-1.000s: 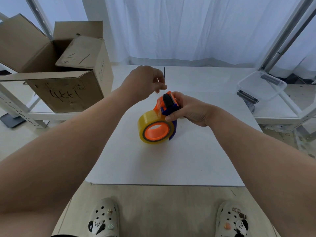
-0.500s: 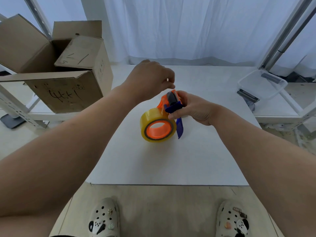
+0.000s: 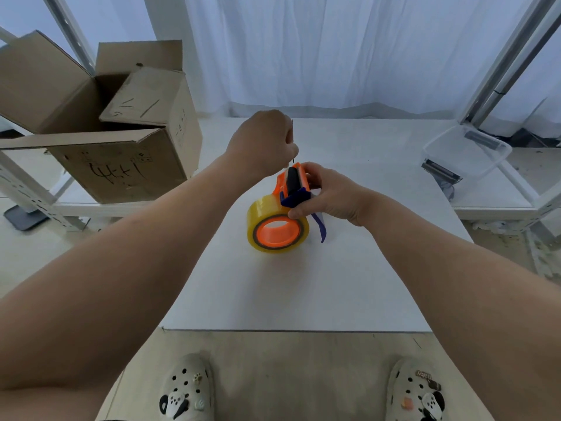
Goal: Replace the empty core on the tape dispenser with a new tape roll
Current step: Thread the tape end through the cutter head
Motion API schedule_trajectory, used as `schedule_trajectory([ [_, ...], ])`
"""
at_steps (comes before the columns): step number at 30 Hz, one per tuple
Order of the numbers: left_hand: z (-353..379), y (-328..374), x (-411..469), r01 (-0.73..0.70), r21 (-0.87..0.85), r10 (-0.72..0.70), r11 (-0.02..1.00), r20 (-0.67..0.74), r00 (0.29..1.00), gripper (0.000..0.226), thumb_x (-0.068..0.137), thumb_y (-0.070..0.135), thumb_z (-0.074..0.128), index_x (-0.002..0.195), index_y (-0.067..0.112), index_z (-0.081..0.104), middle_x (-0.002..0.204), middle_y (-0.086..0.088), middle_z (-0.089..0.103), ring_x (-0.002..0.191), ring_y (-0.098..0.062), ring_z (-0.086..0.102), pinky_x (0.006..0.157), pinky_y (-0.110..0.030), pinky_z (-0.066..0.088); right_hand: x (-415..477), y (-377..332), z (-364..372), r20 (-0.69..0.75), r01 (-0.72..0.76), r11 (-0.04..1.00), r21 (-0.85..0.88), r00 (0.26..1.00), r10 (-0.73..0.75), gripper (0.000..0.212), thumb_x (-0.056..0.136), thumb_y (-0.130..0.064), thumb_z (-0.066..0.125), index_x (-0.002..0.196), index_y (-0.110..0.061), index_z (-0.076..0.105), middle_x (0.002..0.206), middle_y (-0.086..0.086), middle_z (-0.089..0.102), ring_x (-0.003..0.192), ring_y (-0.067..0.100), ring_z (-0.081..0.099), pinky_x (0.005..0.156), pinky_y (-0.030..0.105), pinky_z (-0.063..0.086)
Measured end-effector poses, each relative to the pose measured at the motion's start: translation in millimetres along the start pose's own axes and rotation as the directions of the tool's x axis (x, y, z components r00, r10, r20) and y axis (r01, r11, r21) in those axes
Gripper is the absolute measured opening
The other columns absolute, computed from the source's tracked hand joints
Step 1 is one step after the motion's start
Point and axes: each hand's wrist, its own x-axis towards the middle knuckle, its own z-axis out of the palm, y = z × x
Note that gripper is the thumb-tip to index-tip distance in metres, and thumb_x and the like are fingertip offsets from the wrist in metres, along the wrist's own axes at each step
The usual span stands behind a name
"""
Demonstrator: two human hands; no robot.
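A white counter (image 3: 273, 299) fills the middle of the view, seen from above by a person standing at its near edge. Near the counter's centre sits a tape dispenser (image 3: 293, 185) with an orange frame and a blue handle, loaded with a yellowish clear tape roll (image 3: 264, 214) on an orange hub. The right hand (image 3: 329, 196) grips the dispenser's handle, fingers closed around it, thumb pressing near the roll. The left hand (image 3: 264, 144) hovers just behind the dispenser's top, fingers curled shut in a pinch; a thin dark line runs by the fingertips, too fine to identify.

To the left of the counter, an open cardboard box (image 3: 115, 141) with handwritten marks rests on a white metal shelf. Off the far right corner, a clear plastic bin (image 3: 467, 153) sits on another low shelf. White curtains (image 3: 334, 50) hang behind the far edge. Below the near edge, tan floor and two pale clogs (image 3: 186, 390) with panda charms show.
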Motion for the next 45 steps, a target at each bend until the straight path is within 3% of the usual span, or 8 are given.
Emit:
schedule_trajectory([
  [5,-1,3,1,0.032,-0.062,-0.033,0.998,-0.016,0.999,0.016,0.084,0.013,0.057,0.083,0.000,0.066,0.078,-0.010,0.073,0.061,-0.018,0.059,0.066,-0.030,0.051,1,1,1,-0.011,0.008,1.000,-0.019,1.000,-0.008,0.072,0.064,-0.010,0.084,0.125,-0.023,0.048,0.110,-0.002,0.061,0.108,0.018,0.057,0.089,0.031,0.052],
  [13,-2,-7,-2,0.159,-0.214,-0.168,0.964,-0.024,0.985,0.016,0.087,0.013,0.056,0.086,0.002,0.068,0.077,-0.004,0.074,0.031,0.002,0.047,0.042,-0.015,0.033,1,-5,4,0.032,0.029,0.999,-0.043,0.999,-0.028,0.075,0.063,-0.009,0.085,0.127,-0.023,0.048,0.115,0.001,0.060,0.108,0.015,0.057,0.088,0.028,0.052],
  [21,-9,11,-7,0.165,-0.261,-0.166,0.951,0.018,0.986,0.019,0.083,0.015,0.060,0.083,-0.001,0.069,0.078,-0.013,0.073,0.072,-0.026,0.068,0.061,-0.028,0.051,-2,2,-9,-0.008,0.000,1.000,0.020,1.000,0.001,0.061,0.067,-0.009,0.083,0.118,-0.026,0.052,0.106,-0.003,0.063,0.101,0.015,0.060,0.079,0.023,0.049],
  [26,-9,12,-7,0.203,-0.296,-0.210,0.933,0.010,0.978,0.019,0.083,0.015,0.058,0.082,-0.001,0.069,0.075,-0.008,0.074,0.056,-0.014,0.061,0.050,-0.021,0.045,-2,2,-12,0.006,0.000,1.000,0.022,1.000,0.000,0.064,0.069,-0.007,0.081,0.119,-0.031,0.049,0.111,-0.003,0.061,0.102,0.015,0.059,0.082,0.024,0.051],
  [29,-10,11,-7,0.222,-0.334,-0.225,0.916,0.031,0.974,0.016,0.082,0.014,0.061,0.083,0.001,0.068,0.075,-0.008,0.074,0.069,-0.018,0.071,0.061,-0.028,0.054,-1,-1,-11,0.053,-0.009,1.000,-0.002,0.999,0.009,0.072,0.071,-0.001,0.078,0.127,-0.030,0.044,0.116,-0.001,0.057,0.102,0.013,0.057,0.077,0.019,0.051],
  [34,-10,16,-5,0.245,-0.426,-0.223,0.871,0.102,0.969,0.013,0.086,0.013,0.061,0.087,0.000,0.064,0.079,-0.016,0.073,0.072,-0.026,0.073,0.071,-0.038,0.060,0,-1,-11,-0.054,0.025,0.996,-0.091,0.998,-0.030,0.100,0.069,-0.005,0.076,0.146,-0.040,0.022,0.139,0.005,0.036,0.124,0.024,0.044,0.094,0.040,0.052],
  [39,-11,21,-5,0.374,-0.547,-0.293,0.749,0.234,0.927,0.023,0.086,0.017,0.064,0.097,-0.003,0.062,0.084,-0.019,0.072,0.075,-0.027,0.073,0.078,-0.041,0.060,-4,-10,-6,-0.251,0.100,0.988,0.118,0.966,-0.068,0.050,0.076,-0.013,0.074,0.115,-0.027,0.044,0.120,0.010,0.057,0.105,0.023,0.060,0.084,0.031,0.056],
  [45,-15,27,-7,0.462,-0.595,-0.326,0.658,0.328,0.887,0.028,0.085,0.025,0.065,0.095,0.000,0.061,0.078,-0.018,0.074,0.081,-0.029,0.073,0.093,-0.047,0.052,0,-15,4,-0.437,0.155,0.964,-0.216,0.867,-0.238,0.025,0.079,-0.026,0.072,0.098,-0.018,0.058,0.095,0.005,0.068,0.086,0.021,0.063,0.077,0.030,0.050],
])
